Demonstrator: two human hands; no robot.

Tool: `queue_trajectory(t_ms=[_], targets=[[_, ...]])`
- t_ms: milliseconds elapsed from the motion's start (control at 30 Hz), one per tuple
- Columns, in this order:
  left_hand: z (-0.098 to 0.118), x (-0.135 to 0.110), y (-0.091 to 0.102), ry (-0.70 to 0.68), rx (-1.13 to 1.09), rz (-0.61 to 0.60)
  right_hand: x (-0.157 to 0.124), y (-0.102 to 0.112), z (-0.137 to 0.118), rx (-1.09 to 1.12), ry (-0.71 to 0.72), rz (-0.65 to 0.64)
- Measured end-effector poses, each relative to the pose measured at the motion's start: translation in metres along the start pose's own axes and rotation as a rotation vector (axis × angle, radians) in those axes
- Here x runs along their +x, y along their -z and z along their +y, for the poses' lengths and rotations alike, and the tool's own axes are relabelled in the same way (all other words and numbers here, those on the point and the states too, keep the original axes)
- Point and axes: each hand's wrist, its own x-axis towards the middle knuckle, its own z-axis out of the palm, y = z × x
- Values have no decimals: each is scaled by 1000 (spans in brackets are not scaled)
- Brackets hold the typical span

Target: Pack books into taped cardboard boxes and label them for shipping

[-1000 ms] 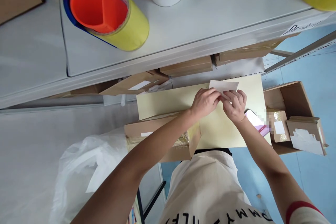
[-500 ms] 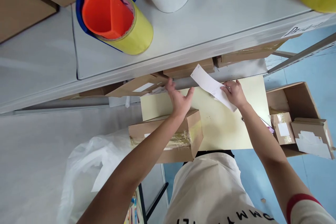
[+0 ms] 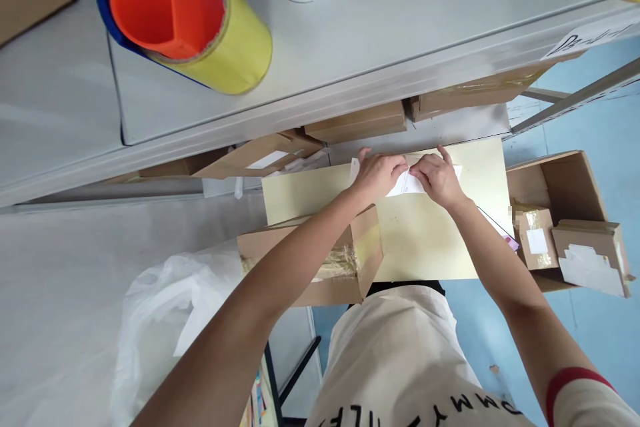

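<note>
A white slip of paper [image 3: 406, 185] lies across the far part of a pale yellow board [image 3: 417, 240], held by both hands. My left hand [image 3: 379, 173] pinches it near its middle, fingertips pointing right. Close beside it, my right hand [image 3: 436, 175] pinches the same slip, so the two sets of fingertips almost meet. Parts of the paper are hidden behind the fingers. Below my left forearm, a taped cardboard box [image 3: 367, 247] rests on the board's left side.
Above the board runs a grey shelf [image 3: 380, 20] with a yellow tape roll [image 3: 245, 47] holding an orange holder. Cardboard boxes [image 3: 357, 121] sit under it. An open carton [image 3: 565, 187] with smaller boxes stands right; a clear plastic bag [image 3: 150, 300] hangs lower left.
My left hand has moved right and closed on the paper slip. My right hand has shifted slightly left and down with it, and the slip now lies more level.
</note>
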Motion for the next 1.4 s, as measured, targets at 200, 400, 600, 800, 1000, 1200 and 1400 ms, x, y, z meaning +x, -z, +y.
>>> queue_trajectory(t_ms=[200, 400, 600, 800, 1000, 1200, 1400], targets=[[-10, 11, 2, -45, -89, -13, -1, 5, 15, 99, -22, -99], [-36, 20, 9, -18, -120, 159, 6, 10, 41, -5, -94, -207], [-47, 12, 25, 124, -282, 302, 12, 1, 46, -73, -165, -122], [-4, -17, 45, 136, -493, 301, 3, 11, -20, 451, -56, 36], [21, -86, 80, 79, -788, 229, -19, 31, -93, 679, -164, 243], [14, -189, 78, 209, -1125, 226, -59, 36, -154, 542, -115, 447], [16, -266, 66, 277, -1315, 468, -106, 7, -265, 9, 289, 528]])
